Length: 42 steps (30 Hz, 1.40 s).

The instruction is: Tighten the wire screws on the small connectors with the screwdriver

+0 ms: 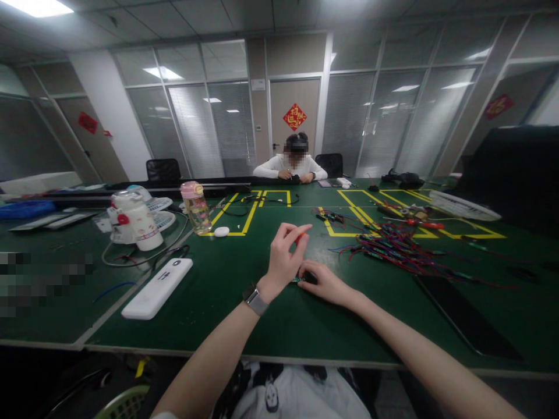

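Observation:
My left hand (283, 250), with a watch on its wrist, is raised over the green table in front of me. Its thumb and fingers pinch a small orange-red piece (300, 237), mostly covered by the fingers, so its kind does not show. Lower and to the right, my right hand (323, 282) rests on the table with curled fingers. At its fingertips is a small green circuit board (297, 279), partly hidden behind my left wrist. To the right spreads a tangled pile of wired circuit boards (393, 247) with red and blue leads.
A white power bank (158, 289), a pink-lidded bottle (196, 208), a white jug (138, 221) and a white round case (221, 231) stand at left. A dark flat panel (467, 317) lies right. Yellow tape (248, 218) marks the table. Another person (292, 166) sits opposite.

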Available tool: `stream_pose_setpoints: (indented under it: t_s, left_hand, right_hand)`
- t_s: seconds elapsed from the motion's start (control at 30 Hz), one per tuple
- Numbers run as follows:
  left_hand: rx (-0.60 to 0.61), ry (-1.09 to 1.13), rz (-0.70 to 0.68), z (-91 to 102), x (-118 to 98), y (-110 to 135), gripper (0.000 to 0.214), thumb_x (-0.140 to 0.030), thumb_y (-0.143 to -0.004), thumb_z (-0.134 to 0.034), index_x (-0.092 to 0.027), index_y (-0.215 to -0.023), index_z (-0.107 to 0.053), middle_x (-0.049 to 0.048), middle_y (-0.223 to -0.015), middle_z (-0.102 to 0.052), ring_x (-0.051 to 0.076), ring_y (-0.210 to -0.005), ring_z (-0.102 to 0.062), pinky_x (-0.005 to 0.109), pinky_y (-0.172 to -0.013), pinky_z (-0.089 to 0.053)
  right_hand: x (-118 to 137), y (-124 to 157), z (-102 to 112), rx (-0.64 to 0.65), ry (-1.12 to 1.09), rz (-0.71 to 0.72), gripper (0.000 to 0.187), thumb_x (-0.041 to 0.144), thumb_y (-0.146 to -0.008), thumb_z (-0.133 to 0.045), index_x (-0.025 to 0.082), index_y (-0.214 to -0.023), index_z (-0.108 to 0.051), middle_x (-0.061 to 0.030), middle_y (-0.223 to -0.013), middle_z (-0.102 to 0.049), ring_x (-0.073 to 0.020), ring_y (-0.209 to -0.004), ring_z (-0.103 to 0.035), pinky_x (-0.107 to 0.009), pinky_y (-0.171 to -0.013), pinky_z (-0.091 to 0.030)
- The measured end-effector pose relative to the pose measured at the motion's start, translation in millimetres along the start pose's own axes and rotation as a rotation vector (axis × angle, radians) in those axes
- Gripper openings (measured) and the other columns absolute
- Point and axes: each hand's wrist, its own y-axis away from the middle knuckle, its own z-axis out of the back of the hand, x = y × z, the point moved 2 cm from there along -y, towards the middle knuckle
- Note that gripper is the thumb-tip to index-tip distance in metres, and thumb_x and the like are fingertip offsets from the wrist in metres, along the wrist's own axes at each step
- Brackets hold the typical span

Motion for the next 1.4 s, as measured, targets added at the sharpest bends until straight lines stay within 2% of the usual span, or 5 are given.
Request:
stream_pose_setpoints:
  t_s: [0.13,0.4,0.67,0.9,1.4]
  left_hand:
    - [0.034,0.052,-0.001,0.4,-1.3,-0.6,0.032,-0.019,-0.097,-0.037,-0.020,-0.121,-0.058,0.0060,-0.102,-0.061,0.015,-0.094,-0.058,0.029,-0.083,-0.048]
    - [-0.050,-0.043,-0.022,-1.2,1.7,0.0,0.021,-0.027,-0.089,-0.057,-0.023,-0.107,-0.067,0.0015,-0.085,-0.052,0.012,-0.077,-0.054,0.026,-0.072,-0.047]
    - [0.048,0.053,0.026,-1.9,1.9,-0.5,0.034,-0.018,-0.096,-0.039,-0.021,-0.126,-0.053,0.0070,-0.107,-0.061,0.016,-0.099,-0.058,0.031,-0.087,-0.047]
    - [0.008,-0.014,-0.001,-3.1,3.2,-0.4,0.024,-0.023,-0.090,-0.055,-0.021,-0.113,-0.062,0.0031,-0.092,-0.060,0.014,-0.084,-0.058,0.028,-0.079,-0.048]
    - [0.037,0.043,0.039,-0.7,3.7,-1.1,0.030,-0.016,-0.095,-0.040,-0.018,-0.120,-0.057,0.0064,-0.105,-0.064,0.016,-0.097,-0.059,0.030,-0.085,-0.046]
  right_hand:
    - [-1.2,-0.3,-0.4,0.009,-0.001,0.003,0.006,0.015,-0.078,-0.064,0.018,-0.082,-0.060,-0.0048,-0.094,-0.063,-0.0188,-0.085,-0.058,-0.030,-0.077,-0.046]
    - [1.2,-0.6,-0.5,-0.001,0.012,-0.008,0.009,0.013,-0.076,-0.064,0.018,-0.081,-0.059,-0.0041,-0.091,-0.063,-0.0187,-0.083,-0.058,-0.031,-0.078,-0.045]
    - [-1.1,-0.7,-1.4,0.007,0.004,0.000,0.007,0.014,-0.077,-0.064,0.018,-0.082,-0.060,-0.0051,-0.094,-0.064,-0.0195,-0.086,-0.059,-0.032,-0.080,-0.045]
    - [-0.9,-0.2,-0.5,0.003,0.005,-0.001,0.008,0.014,-0.077,-0.064,0.018,-0.082,-0.059,-0.0040,-0.092,-0.063,-0.0184,-0.083,-0.058,-0.030,-0.077,-0.045]
    - [-1.5,-0.4,-1.8,0.012,0.018,0.004,0.006,0.016,-0.078,-0.064,0.017,-0.083,-0.060,-0.0055,-0.095,-0.063,-0.0195,-0.086,-0.058,-0.031,-0.078,-0.045]
